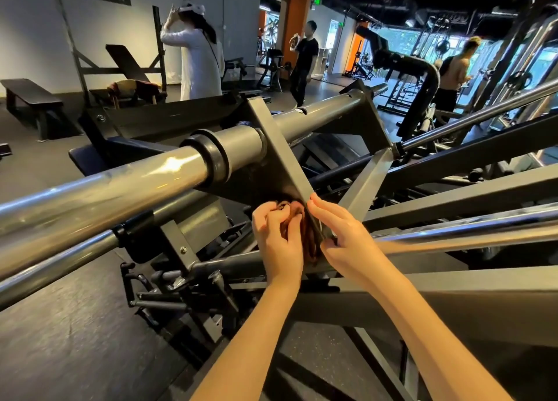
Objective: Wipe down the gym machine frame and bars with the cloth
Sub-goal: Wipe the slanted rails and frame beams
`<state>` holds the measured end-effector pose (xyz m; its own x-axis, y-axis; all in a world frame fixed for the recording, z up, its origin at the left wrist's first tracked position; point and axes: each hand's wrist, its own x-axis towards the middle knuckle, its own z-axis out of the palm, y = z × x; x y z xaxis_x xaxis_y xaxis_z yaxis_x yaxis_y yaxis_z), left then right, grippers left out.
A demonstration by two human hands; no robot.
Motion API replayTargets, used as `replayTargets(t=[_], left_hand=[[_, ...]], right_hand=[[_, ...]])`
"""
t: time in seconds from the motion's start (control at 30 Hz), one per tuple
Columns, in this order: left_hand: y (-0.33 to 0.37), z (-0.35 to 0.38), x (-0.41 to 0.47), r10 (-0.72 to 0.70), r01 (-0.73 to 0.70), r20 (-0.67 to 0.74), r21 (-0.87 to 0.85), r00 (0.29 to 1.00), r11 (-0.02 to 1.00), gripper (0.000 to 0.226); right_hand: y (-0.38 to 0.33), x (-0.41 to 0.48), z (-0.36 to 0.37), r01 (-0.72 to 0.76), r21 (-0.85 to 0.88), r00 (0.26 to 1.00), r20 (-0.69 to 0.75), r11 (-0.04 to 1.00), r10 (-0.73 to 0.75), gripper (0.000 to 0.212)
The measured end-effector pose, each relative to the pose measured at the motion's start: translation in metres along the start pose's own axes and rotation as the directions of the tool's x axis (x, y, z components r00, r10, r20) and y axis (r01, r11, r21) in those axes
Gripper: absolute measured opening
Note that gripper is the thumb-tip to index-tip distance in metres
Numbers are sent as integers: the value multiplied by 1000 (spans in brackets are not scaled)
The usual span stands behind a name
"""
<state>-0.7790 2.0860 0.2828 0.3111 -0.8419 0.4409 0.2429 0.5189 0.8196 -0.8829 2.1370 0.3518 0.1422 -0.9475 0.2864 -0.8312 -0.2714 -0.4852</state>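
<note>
1. The brown cloth point(303, 228) is bunched at the lower end of the slanting grey plate point(276, 146), folded round its edge and caught between both hands.
2. The left hand point(279, 239) grips the bunch with curled fingers. The right hand point(342, 239) pinches the cloth's other side against the plate edge with fingertips and thumb.
3. The step in hand looks like wiping this plate, which drops from the thick bar point(120, 189), on both faces at once.
4. The next move probably calls for sliding the cloth up the plate towards the bar with firm pressure from both sides, then working round the black collar point(211, 156).
5. The chrome rod point(453, 234) on the right and the frame beam point(453, 292) below also belong to the job. Whether they are already clean I cannot tell.
</note>
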Motion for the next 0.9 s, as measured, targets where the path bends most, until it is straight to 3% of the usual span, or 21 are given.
replayTargets(t=[0.07,0.13,0.3,0.5,0.67,0.8,0.9], left_hand=[[-6,-9,-26,-384,376,18,-255,923,891,16],[-4,-16,-45,-550,528,40,-343,834,777,19],[15,0,-21,-432,427,62,-334,900,840,16],[-8,-24,-54,-591,577,112,-418,799,701,29],[3,-7,-45,-461,478,127,-253,878,841,21],[-14,-21,-61,-413,441,180,-165,893,882,30],[-17,-27,-55,-436,438,51,-183,898,880,42]], right_hand=[[0,1,0,8,2,1000,-7,1000,-8,74],[0,1,-1,12,-2,1000,1,1000,-12,73],[1,1,0,23,-28,999,-29,999,-24,72],[1,1,2,26,5,999,-25,1000,-26,75],[6,0,5,66,2,996,-62,998,-65,74],[3,-1,3,29,-19,999,-46,999,-30,75],[0,-2,3,20,-27,999,-41,999,-21,73]])
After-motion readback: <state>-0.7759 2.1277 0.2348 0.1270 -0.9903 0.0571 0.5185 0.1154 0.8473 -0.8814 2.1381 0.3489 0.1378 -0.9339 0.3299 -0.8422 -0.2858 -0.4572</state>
